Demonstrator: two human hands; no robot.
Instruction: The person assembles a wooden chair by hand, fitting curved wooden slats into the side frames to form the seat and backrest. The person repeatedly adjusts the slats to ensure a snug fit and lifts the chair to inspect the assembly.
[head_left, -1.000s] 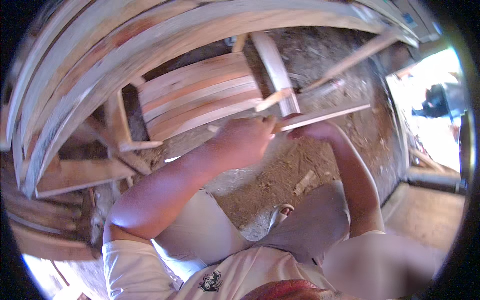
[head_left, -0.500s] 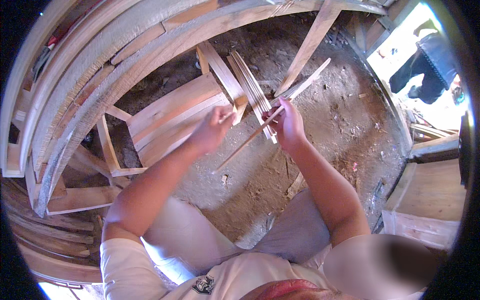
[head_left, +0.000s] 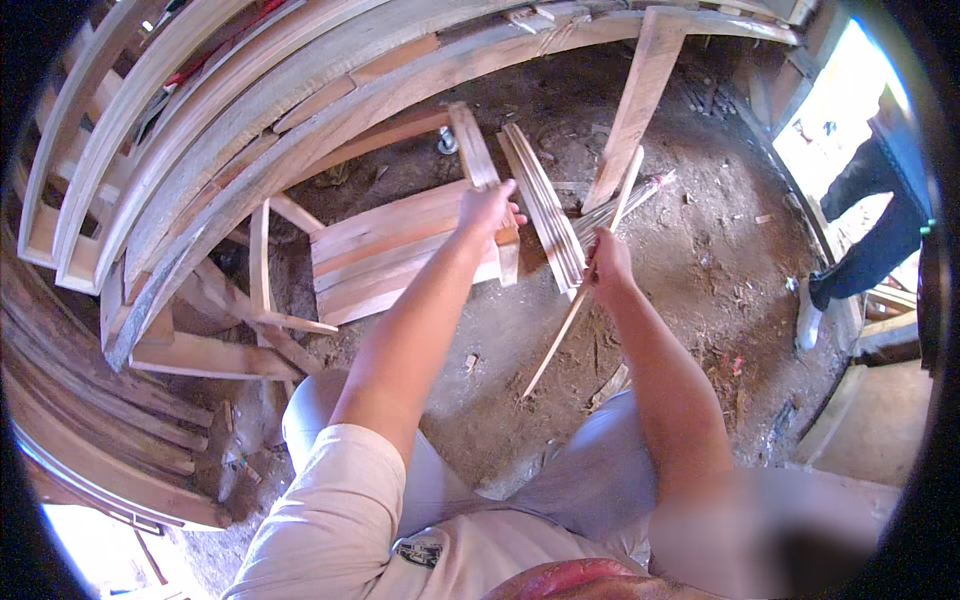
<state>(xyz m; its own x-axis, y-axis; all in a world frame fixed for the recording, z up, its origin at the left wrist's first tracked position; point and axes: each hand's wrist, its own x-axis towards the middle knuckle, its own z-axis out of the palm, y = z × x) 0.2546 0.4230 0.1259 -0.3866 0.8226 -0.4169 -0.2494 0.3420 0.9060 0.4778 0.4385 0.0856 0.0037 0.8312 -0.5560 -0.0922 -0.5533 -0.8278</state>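
My right hand (head_left: 608,262) is closed around a thin wooden strip (head_left: 550,350), which slants from low left up past the hand to the right. My left hand (head_left: 488,208) stretches forward over the end of a wooden frame (head_left: 470,140), with fingers apart and nothing visible in them. Between the two hands lies a stack of long wooden strips (head_left: 540,200). More thin strips (head_left: 655,188) lie beyond my right hand. Under and left of my left hand is a slatted wooden panel (head_left: 390,250).
Large curved wooden frames (head_left: 300,110) arch across the left and far side. An upright plank (head_left: 635,110) stands at the back. On the right, a person in dark trousers (head_left: 865,230) is at a bright opening, near a wooden box (head_left: 870,420). Scraps litter the dirt floor (head_left: 690,290).
My left hand has moved forward and right, its fingers spreading. My right hand still grips the strip, now tilted more steeply. The person at right has stepped further into view.
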